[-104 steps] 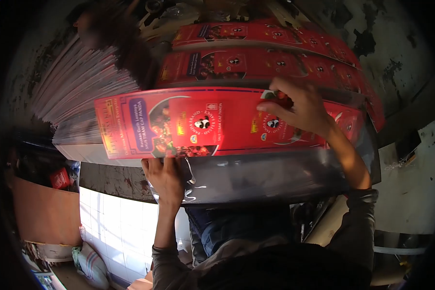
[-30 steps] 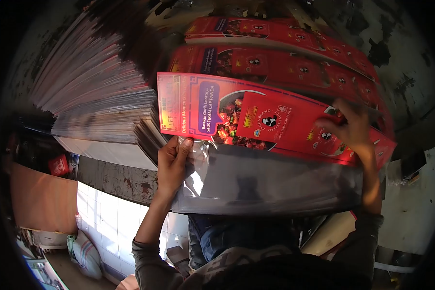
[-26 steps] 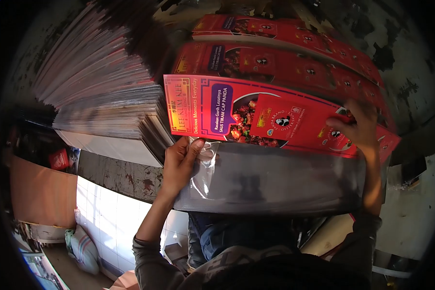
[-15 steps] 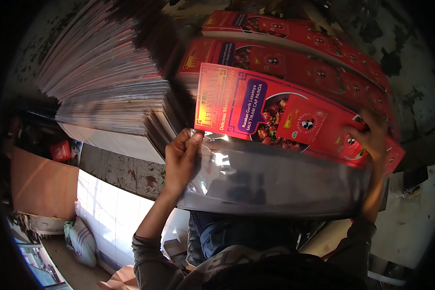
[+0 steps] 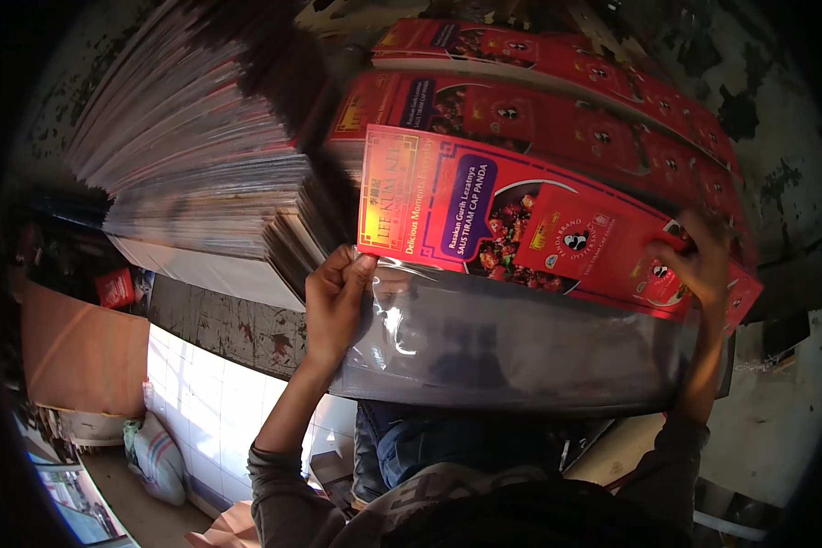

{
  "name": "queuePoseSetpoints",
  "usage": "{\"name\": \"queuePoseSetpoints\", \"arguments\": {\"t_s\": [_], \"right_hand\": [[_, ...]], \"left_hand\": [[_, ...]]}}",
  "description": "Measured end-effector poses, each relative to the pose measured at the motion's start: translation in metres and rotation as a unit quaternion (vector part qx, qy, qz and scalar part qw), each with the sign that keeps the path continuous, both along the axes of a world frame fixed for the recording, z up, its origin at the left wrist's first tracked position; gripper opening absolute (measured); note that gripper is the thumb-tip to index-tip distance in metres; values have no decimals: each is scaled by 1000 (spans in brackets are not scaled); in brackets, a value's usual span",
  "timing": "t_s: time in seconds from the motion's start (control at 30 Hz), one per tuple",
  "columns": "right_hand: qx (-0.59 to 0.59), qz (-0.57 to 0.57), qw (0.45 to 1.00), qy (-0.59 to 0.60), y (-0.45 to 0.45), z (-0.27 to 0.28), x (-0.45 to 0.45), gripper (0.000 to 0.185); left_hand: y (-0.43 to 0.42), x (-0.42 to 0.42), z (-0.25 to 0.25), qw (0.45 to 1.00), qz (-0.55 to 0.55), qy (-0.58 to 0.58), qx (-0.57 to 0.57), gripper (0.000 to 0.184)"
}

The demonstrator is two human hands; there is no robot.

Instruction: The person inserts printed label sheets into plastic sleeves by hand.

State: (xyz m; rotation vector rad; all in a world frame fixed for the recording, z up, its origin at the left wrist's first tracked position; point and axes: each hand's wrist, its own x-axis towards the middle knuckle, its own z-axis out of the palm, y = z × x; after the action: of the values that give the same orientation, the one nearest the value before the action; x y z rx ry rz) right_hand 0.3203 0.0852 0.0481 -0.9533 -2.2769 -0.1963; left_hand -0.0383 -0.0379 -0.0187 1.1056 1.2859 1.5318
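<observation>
A long red printed strip (image 5: 511, 228) with panda logos lies slanted across the middle, its left end higher than its right. My left hand (image 5: 336, 297) pinches the clear plastic at the strip's lower left corner, thumb on top. Over the strip's right part my right hand (image 5: 701, 260) is curved, with thumb and fingers apart; whether it presses on the strip is hard to tell. Below the strip lies a stack of clear plastic sleeves (image 5: 521, 352), shiny at its left end. How far the strip sits inside a sleeve cannot be made out.
Fanned stacks of sleeved sheets (image 5: 210, 201) stand at the left. Behind the strip are more rows of red strips (image 5: 557, 110). The worn table edge (image 5: 237, 315) shows at lower left. A sack (image 5: 160, 461) and an orange-brown panel (image 5: 82, 352) are beyond it.
The red strip and my left hand have shifted right from their earlier places, and the strip has become slanted. My left hand now pinches the plastic. My right hand has also moved right.
</observation>
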Motion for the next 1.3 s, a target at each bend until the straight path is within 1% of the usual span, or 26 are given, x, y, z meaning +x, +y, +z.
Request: {"name": "queuePoseSetpoints", "arguments": {"t_s": [0.07,0.17,0.23,0.4,0.47,0.6,0.67,0.8,0.87,0.93,1.2,1.3], "right_hand": [[7,6,1000,-9,1,-1,1,46],[-16,-6,1000,-11,3,-3,3,46],[-40,-4,999,-2,4,-4,3,46],[-56,-4,998,6,6,-5,4,46],[-63,-8,998,4,7,-6,5,47],[-63,3,998,25,8,-7,5,47],[-67,6,997,28,9,-7,6,46],[-62,0,997,37,8,-7,6,45],[-64,-4,997,33,6,-7,6,45],[-88,-16,995,46,5,-6,4,44],[-40,10,999,30,7,-7,4,43],[-17,14,1000,19,2,-6,1,43]], "left_hand": [[0,-1,-5,1000,9,-6,15,15],[-1,-7,-13,1000,-4,1,24,14],[-1,-6,-11,1000,-8,-9,22,14],[-3,-5,-9,999,-13,-23,28,14],[-4,-6,-8,1000,5,17,20,15],[-2,-1,-10,999,32,-2,28,15],[-2,-6,-15,999,12,-7,38,16],[-3,-4,-10,999,11,-11,40,16],[-6,-6,-7,1000,-6,-19,6,17],[-5,-6,-9,1000,-4,-18,15,17],[-4,0,0,998,-15,-45,37,22],[-5,-1,2,999,-28,-45,-3,23]]}}
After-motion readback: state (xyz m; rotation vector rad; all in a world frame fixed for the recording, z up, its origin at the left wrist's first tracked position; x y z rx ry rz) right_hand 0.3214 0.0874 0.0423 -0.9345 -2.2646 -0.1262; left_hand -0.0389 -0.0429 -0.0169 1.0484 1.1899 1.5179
